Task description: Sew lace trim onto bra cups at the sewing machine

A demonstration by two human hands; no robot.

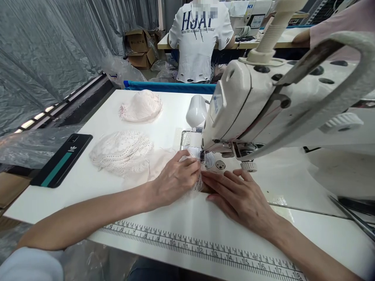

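Observation:
My left hand [178, 175] is closed in a pinch on pale pink lace fabric [198, 184], just left of the presser foot [202, 155] of a white sewing machine [234, 101]. Flat on the machine bed, to the right, lies my right hand [237, 195]; its fingers are stretched out and their tips touch the lace's edge. Sheer fabric runs left from under my left wrist to a heap of white eyelet lace [123, 152]. Behind that heap sits a pale pink moulded cup [142, 105]. My fingers hide much of the piece at the needle.
A dark phone-shaped case [63, 160] with a green stripe lies at the table's left edge. A printed ruler [187, 244] runs along the front edge. Scissors [351, 216] lie at far right. Beyond the table a person in a white shirt [199, 43] sits near cardboard boxes [140, 48].

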